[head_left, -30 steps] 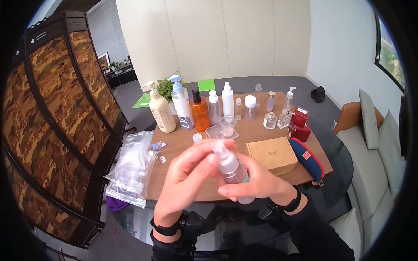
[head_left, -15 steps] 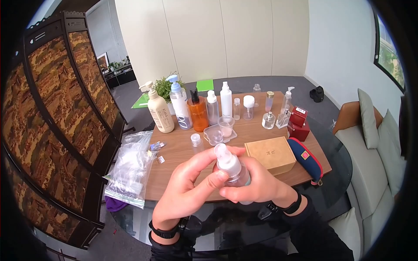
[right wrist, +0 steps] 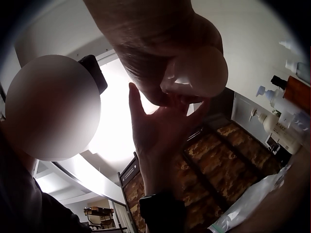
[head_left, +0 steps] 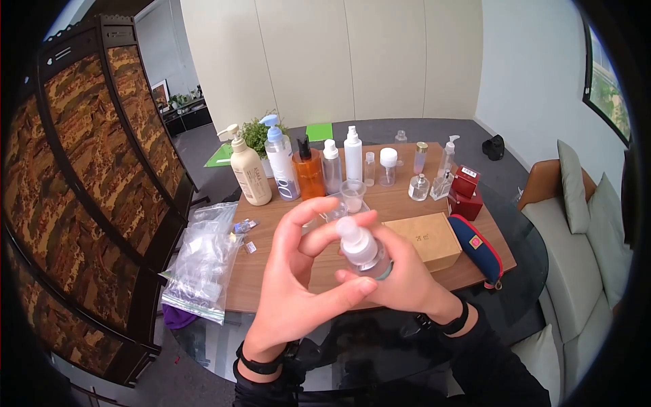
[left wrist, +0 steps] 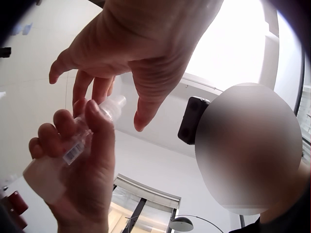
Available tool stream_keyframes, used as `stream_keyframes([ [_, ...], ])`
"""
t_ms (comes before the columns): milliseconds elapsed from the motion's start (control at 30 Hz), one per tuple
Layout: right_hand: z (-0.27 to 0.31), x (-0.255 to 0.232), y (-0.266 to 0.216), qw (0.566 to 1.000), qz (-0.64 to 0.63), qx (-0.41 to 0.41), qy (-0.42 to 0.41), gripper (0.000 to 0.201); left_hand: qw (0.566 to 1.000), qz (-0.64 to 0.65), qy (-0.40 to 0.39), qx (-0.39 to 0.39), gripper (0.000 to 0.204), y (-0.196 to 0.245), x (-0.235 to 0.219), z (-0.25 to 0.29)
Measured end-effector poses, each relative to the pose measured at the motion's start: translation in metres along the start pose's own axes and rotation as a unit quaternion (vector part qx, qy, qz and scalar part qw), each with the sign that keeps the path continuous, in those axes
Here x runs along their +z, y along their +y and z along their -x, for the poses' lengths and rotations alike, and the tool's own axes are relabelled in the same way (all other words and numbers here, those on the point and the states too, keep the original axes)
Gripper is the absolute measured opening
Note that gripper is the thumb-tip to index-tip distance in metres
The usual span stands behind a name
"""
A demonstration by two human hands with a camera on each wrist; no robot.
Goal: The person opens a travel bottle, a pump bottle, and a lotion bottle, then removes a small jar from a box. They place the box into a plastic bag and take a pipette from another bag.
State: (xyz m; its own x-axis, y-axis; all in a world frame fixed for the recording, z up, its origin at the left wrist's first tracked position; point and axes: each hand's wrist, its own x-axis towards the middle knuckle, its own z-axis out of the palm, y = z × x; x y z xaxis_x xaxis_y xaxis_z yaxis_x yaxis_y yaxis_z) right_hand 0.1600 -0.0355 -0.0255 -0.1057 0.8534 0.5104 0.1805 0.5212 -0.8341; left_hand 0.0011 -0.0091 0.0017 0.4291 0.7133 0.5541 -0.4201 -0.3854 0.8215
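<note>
Bottle (head_left: 360, 249), one, clear-bodied, with a whitish pump top (head_left: 350, 229): held aloft above the near part of the brown table (head_left: 248, 285), tilted, between the two hands. Right hand (head_left: 413, 279): fingers wrapped about the body, thumb along the upper part. Left hand (head_left: 288, 302): fingers spread and bowed beside the pump top, thumb set well apart from them and gripping nothing; whether a fingertip touches the bottle, cannot be told. Step in hand, as judged: handling at the top end, the right hand bearing the weight. Next move, as judged: calls for a firm right grip and, should the left hand be wanted on the pump top, a closing of thumb and fingers squarely about it. Left wrist view, particular to it: a small printed label (left wrist: 74, 152) on the body and the right fingers curled round, both hidden from the head view. Right wrist view, particular to it: the pale rounded base (right wrist: 211, 73). Head view, particular to it: cardboard box (head_left: 428, 239) and dark blue case (head_left: 477, 249), side by side on the table.
</note>
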Motion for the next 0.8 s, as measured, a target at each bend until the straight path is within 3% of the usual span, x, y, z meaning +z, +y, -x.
stream_keyframes([
  [33, -0.002, -0.001, -0.001, 1.0, -0.017, 0.003, 0.02, 0.051, 1.0, 0.001, -0.002, -0.001, 0.08, 0.003, -0.001, 0.0],
  [167, -0.005, -0.012, -0.008, 0.994, -0.074, 0.072, 0.026, 0.047, 1.0, 0.014, 0.003, 0.005, 0.062, 0.006, -0.022, 0.001],
  [300, -0.005, -0.011, -0.004, 0.993, -0.077, 0.083, -0.038, 0.046, 0.999, -0.014, 0.024, 0.03, 0.059, 0.001, -0.014, -0.002],
  [400, -0.002, -0.005, -0.007, 0.995, -0.069, 0.045, -0.049, 0.047, 0.999, 0.035, 0.017, -0.035, 0.063, 0.005, -0.001, -0.001],
  [500, -0.003, -0.004, -0.011, 0.992, -0.094, 0.058, -0.053, 0.048, 1.0, -0.025, 0.004, 0.006, 0.067, -0.001, -0.007, 0.0],
  [600, -0.003, -0.003, -0.01, 0.997, -0.032, 0.046, -0.048, 0.049, 0.995, -0.086, 0.011, 0.048, 0.066, -0.001, -0.01, -0.001],
  [800, -0.002, -0.002, -0.003, 0.998, 0.043, 0.032, -0.039, 0.05, 0.984, -0.112, 0.115, 0.07, 0.06, 0.003, -0.009, 0.002],
])
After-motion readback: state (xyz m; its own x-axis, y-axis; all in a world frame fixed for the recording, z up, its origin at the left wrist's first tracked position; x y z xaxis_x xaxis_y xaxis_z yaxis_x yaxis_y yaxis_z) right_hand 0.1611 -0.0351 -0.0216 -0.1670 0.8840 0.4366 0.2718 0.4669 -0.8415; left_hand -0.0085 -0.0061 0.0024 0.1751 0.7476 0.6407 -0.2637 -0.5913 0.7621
